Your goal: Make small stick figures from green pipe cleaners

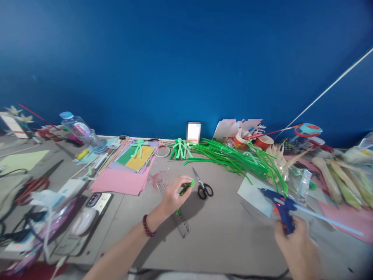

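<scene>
My left hand (176, 194), with a dark beaded bracelet at the wrist, is closed around a small green piece (188, 187) above a clear ruler (181, 222). My right hand (298, 243) grips the handle of a blue glue gun (284, 210), whose nozzle points left over a pale sheet (255, 193). A long clear glue stick (329, 219) sticks out of the gun's back. Black-handled scissors (204, 189) lie between my hands. Behind them are small light green figures (180, 148) and a pile of green stems (230, 155).
Pink paper (122, 181) and coloured sheets lie at the left, near a phone (100, 202), a white mouse (85, 221) and a tilted bottle (80, 128). Corn husks (344, 182) and paper cups (264, 142) are at the right. A blue wall (175, 70) rises behind the table.
</scene>
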Demonstrator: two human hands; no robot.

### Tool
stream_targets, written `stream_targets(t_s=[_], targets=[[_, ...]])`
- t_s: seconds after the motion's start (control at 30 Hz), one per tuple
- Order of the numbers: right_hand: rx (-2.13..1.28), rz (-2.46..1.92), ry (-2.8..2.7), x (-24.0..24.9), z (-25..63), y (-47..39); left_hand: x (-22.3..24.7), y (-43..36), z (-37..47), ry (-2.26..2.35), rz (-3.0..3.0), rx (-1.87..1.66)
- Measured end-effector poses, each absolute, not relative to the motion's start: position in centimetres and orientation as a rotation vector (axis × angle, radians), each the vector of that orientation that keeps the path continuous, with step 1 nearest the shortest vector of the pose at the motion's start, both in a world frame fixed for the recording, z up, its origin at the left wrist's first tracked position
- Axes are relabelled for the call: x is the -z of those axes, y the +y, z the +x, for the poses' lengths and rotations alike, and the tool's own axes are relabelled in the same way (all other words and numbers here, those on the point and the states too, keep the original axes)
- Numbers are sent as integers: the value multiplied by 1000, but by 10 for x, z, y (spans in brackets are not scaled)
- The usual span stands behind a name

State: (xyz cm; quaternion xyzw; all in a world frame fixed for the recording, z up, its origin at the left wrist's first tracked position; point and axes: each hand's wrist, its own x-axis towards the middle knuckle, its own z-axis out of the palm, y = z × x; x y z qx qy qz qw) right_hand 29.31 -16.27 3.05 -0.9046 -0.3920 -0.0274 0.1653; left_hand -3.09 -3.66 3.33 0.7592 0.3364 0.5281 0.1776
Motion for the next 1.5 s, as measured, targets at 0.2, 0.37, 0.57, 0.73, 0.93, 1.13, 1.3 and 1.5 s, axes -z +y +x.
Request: stream_targets(t_s=[0.2,0.37,0.57,0.73,0.93,1.13,1.3,1.5], targets=[[-465,-2007,-737,-26,291,-156,-36,-35,-33,1057,1969,-1507],[-995,-1475,-570,-26,274,-147,-35,-32,-35,1072,1674,-1461],[-1390,-1038,-689,-46,245,-126,-36,-32,-33,1057,1422,-1419],[-1497,-913,-814,-63,220,-103,-38,-32,-31,1101,1426,-1444],[-1627,-1023,-842,-72,206,-90,-36,-31,-32,1116,1424,-1435],[-1658,-1094,-849,-75,196,-82,-38,-32,-32,1146,1394,-1433],[-1502,-1171,-924,-76,177,-85,-40,-32,-31,1155,1424,-1415],[-1393,-1229,-1099,-71,169,-90,-40,-33,-30,1129,1541,-1444]])
